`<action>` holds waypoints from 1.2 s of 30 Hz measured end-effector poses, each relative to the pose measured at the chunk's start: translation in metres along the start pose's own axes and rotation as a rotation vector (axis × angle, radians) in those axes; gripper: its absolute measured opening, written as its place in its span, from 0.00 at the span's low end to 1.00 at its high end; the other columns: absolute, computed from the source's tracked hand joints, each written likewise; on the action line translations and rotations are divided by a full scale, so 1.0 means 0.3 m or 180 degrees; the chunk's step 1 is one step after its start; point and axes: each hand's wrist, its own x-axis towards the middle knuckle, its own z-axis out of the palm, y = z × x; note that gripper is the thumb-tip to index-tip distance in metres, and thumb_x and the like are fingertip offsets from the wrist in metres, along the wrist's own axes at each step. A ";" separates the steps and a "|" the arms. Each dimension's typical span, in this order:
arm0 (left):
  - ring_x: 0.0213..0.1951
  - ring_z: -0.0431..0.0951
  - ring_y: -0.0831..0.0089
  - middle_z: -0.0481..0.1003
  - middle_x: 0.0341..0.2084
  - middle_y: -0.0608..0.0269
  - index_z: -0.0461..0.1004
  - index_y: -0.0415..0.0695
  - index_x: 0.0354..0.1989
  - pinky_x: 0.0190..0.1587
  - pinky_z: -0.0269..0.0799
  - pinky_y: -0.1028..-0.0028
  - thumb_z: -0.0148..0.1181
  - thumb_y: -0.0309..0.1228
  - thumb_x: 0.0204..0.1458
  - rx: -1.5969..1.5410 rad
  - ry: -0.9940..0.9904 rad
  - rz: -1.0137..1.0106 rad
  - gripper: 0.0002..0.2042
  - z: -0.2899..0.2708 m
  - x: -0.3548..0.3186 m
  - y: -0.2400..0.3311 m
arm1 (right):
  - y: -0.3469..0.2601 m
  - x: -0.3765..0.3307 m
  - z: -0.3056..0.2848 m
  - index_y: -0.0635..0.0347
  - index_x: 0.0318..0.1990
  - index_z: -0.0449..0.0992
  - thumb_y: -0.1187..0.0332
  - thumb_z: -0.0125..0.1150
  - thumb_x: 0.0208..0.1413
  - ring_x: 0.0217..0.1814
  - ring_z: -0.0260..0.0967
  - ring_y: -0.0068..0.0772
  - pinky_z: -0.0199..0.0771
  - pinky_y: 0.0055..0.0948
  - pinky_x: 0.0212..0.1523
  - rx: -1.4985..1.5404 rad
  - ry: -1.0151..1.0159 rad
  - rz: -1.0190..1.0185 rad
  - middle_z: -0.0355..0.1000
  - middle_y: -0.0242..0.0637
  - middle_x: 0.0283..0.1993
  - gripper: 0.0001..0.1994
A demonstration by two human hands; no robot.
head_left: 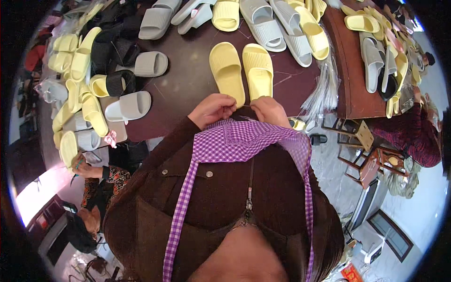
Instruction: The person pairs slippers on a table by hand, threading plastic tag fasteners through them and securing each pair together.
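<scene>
A pair of yellow ribbed slide slippers lies side by side on the dark table, toes pointing away from me. At the heel of the left slipper [227, 70] is my left hand [213, 110], its thumb and fingers pinched together. My right hand [271, 111] is closed in a similar pinch, at the heel of the right slipper [259, 69]. The fingertips of both hands stay close together with a small gap between them. Whatever they pinch is too small or thin to make out.
Grey slippers [261, 24] and yellow ones line the table's far side. Clear thin strands [323, 89] hang at its right edge. More slippers pile up at left, where another person's hand [84, 168] touches a yellow slipper [68, 148]. Wooden stools [369, 167] stand at right.
</scene>
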 end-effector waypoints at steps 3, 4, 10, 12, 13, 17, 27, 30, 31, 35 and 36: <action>0.20 0.69 0.79 0.71 0.20 0.64 0.71 0.39 0.25 0.22 0.62 0.80 0.52 0.28 0.51 0.0183 0.0034 -0.0226 0.07 -0.021 0.007 -0.029 | 0.023 -0.014 0.029 0.61 0.33 0.71 0.73 0.56 0.46 0.36 0.67 0.44 0.68 0.37 0.36 -0.0025 -0.0330 -0.0022 0.68 0.42 0.30 0.06; 0.19 0.68 0.79 0.71 0.19 0.64 0.71 0.39 0.24 0.21 0.62 0.80 0.52 0.28 0.50 0.0370 0.0086 -0.0277 0.07 -0.025 0.011 -0.038 | 0.032 -0.017 0.040 0.62 0.34 0.71 0.73 0.56 0.46 0.36 0.68 0.44 0.68 0.37 0.36 -0.0038 -0.0493 -0.0034 0.69 0.42 0.30 0.07; 0.18 0.66 0.79 0.70 0.18 0.65 0.69 0.41 0.23 0.18 0.59 0.80 0.52 0.29 0.51 0.0820 0.0065 -0.0592 0.08 -0.063 0.027 -0.080 | 0.077 -0.036 0.109 0.61 0.33 0.70 0.70 0.54 0.47 0.35 0.67 0.43 0.68 0.37 0.35 -0.0021 -0.1098 -0.0191 0.68 0.40 0.29 0.07; 0.17 0.65 0.79 0.69 0.17 0.66 0.69 0.41 0.22 0.17 0.58 0.80 0.52 0.29 0.51 0.0949 0.0067 -0.0678 0.07 -0.069 0.036 -0.093 | 0.089 -0.029 0.119 0.61 0.32 0.70 0.69 0.53 0.47 0.35 0.67 0.42 0.68 0.37 0.35 -0.0009 -0.1324 -0.0402 0.66 0.40 0.28 0.07; 0.16 0.65 0.79 0.69 0.17 0.66 0.68 0.41 0.22 0.17 0.58 0.80 0.51 0.28 0.51 0.1012 0.0068 -0.0720 0.07 -0.069 0.036 -0.100 | 0.087 -0.025 0.120 0.61 0.32 0.70 0.69 0.53 0.47 0.35 0.67 0.42 0.68 0.37 0.35 0.0006 -0.1370 -0.0413 0.66 0.40 0.28 0.07; 0.16 0.64 0.79 0.68 0.17 0.66 0.68 0.41 0.22 0.17 0.58 0.80 0.51 0.28 0.50 0.0911 0.0254 -0.0768 0.07 -0.068 0.025 -0.126 | 0.078 -0.010 0.126 0.60 0.27 0.69 0.70 0.53 0.41 0.33 0.66 0.43 0.68 0.37 0.34 -0.0084 -0.1623 -0.0740 0.65 0.39 0.27 0.05; 0.17 0.68 0.78 0.71 0.18 0.63 0.69 0.40 0.24 0.17 0.61 0.79 0.50 0.30 0.51 0.0790 0.0339 -0.0537 0.08 -0.067 0.072 -0.154 | 0.091 0.031 0.120 0.61 0.25 0.70 0.72 0.51 0.41 0.33 0.68 0.44 0.69 0.37 0.34 -0.0482 -0.1810 -0.1087 0.67 0.40 0.26 0.04; 0.19 0.71 0.76 0.72 0.20 0.61 0.70 0.39 0.25 0.17 0.64 0.79 0.50 0.30 0.52 0.0775 0.0450 -0.0271 0.08 -0.054 0.114 -0.143 | 0.176 0.072 0.115 0.61 0.26 0.70 0.73 0.50 0.42 0.34 0.68 0.45 0.69 0.38 0.34 -0.0794 -0.1661 -0.0870 0.67 0.42 0.27 0.04; 0.19 0.72 0.75 0.73 0.21 0.60 0.70 0.38 0.26 0.18 0.66 0.78 0.50 0.30 0.52 0.0614 0.0472 -0.0176 0.08 -0.047 0.140 -0.132 | 0.218 0.094 0.113 0.61 0.27 0.69 0.73 0.50 0.43 0.34 0.67 0.45 0.69 0.38 0.34 -0.1073 -0.1555 -0.0685 0.67 0.43 0.29 0.04; 0.22 0.75 0.72 0.74 0.23 0.56 0.69 0.36 0.30 0.20 0.71 0.75 0.49 0.30 0.52 0.0097 0.0560 0.0101 0.08 -0.012 0.266 -0.077 | 0.297 0.198 0.075 0.61 0.27 0.69 0.74 0.51 0.41 0.34 0.67 0.46 0.68 0.39 0.34 -0.1333 -0.1167 -0.0686 0.67 0.42 0.28 0.03; 0.22 0.75 0.71 0.74 0.23 0.56 0.69 0.35 0.31 0.20 0.72 0.74 0.49 0.29 0.53 -0.0102 0.0632 0.0150 0.08 -0.003 0.292 -0.064 | 0.315 0.206 0.081 0.61 0.28 0.70 0.74 0.50 0.42 0.35 0.67 0.46 0.69 0.39 0.35 -0.1290 -0.1077 -0.0592 0.68 0.43 0.29 0.04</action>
